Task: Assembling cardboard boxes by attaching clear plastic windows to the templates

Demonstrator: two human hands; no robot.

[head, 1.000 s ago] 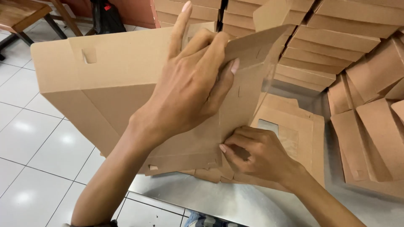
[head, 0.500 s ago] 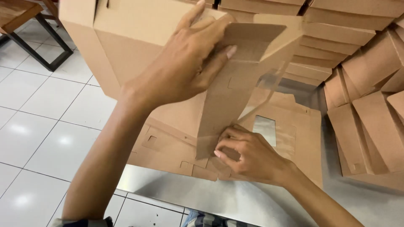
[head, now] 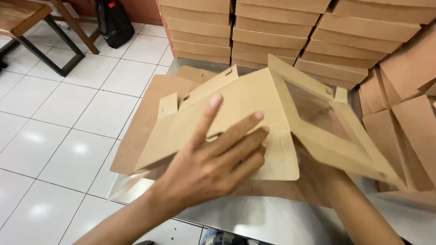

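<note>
The left hand (head: 213,165) presses flat, fingers spread, on a matte brown cardboard box blank (head: 254,118) held over the steel table (head: 272,222). Its clear-film window panel slopes down to the right. The right hand is probably gripping underneath, hidden.

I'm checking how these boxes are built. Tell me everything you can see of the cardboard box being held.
The cardboard box is plain brown board, only partly folded, tilted above the metal table. One panel has a large rectangular window of clear film, framed in board; other panels carry small slots and tabs. The left hand lies spread flat on a wide panel. The right hand is hidden beneath it, only the forearm showing. Flat blanks lie underneath.
</note>
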